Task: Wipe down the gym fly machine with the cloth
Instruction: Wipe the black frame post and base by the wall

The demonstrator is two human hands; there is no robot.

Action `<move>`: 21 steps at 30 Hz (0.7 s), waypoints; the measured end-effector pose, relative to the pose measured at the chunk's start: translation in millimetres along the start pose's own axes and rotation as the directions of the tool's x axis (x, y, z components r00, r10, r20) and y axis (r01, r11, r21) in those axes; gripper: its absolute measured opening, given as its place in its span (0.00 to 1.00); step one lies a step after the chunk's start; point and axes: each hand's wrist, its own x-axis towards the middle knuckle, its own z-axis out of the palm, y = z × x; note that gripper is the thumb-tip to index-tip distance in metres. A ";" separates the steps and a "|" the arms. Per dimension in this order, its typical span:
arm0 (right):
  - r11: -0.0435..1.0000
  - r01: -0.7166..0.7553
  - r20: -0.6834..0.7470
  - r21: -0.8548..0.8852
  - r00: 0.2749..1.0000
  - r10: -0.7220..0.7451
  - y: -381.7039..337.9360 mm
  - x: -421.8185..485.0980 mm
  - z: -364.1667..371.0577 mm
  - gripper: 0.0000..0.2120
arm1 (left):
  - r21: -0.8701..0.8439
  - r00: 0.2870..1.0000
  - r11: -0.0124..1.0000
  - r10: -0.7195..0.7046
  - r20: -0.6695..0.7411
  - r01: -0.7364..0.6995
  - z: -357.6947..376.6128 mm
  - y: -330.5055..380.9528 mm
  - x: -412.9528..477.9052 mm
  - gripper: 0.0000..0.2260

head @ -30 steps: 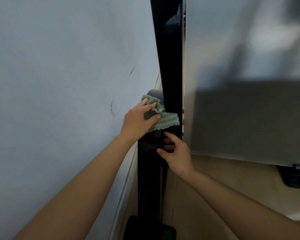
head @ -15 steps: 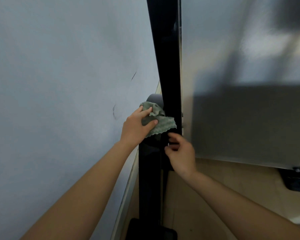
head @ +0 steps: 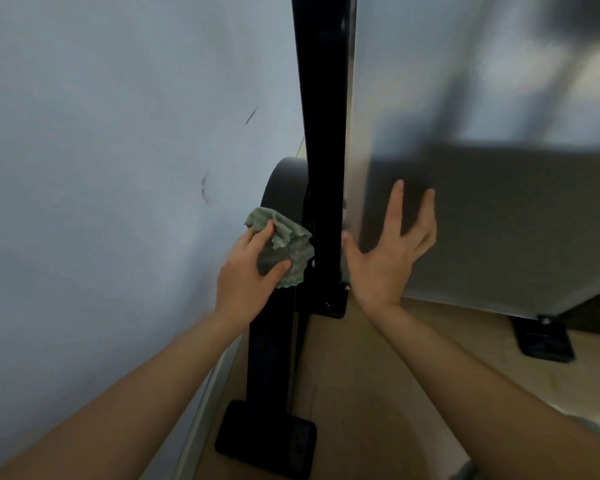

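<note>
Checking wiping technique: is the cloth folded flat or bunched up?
Bunched: the green cloth sits crumpled in the left hand, edges sticking out unevenly.

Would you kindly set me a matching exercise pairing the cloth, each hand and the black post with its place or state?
1 cloth
2 left hand
3 right hand
4 post

A open, fingers spread, by the grey panel
B green, crumpled
C upright, between wall and panel
D grips the cloth

Pairs: 1-B, 2-D, 3-A, 4-C
</note>
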 end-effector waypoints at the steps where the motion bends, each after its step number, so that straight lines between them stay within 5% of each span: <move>1: 1.000 0.001 0.027 -0.023 1.000 0.000 0.6 -0.7 1.9 0.47 | -0.006 1.000 1.000 -0.012 -0.018 0.012 2.0 0.7 -1.4 0.31; 9: 0.998 -0.017 0.043 -0.063 0.999 0.020 0.2 -0.9 9.0 0.49 | -0.101 0.993 0.991 -0.095 -0.071 0.088 11.9 -9.9 -23.9 0.30; 16: 0.999 -0.017 0.079 -0.038 0.997 0.020 -1.8 -5.0 8.2 0.49 | -0.074 0.988 0.985 -0.150 0.040 0.153 6.7 -18.9 -56.0 0.29; 21: 0.975 -0.107 0.334 0.192 0.942 0.038 -14.8 -47.6 8.0 0.38 | -0.036 0.983 0.985 -0.163 0.082 0.167 2.2 -18.3 -71.1 0.25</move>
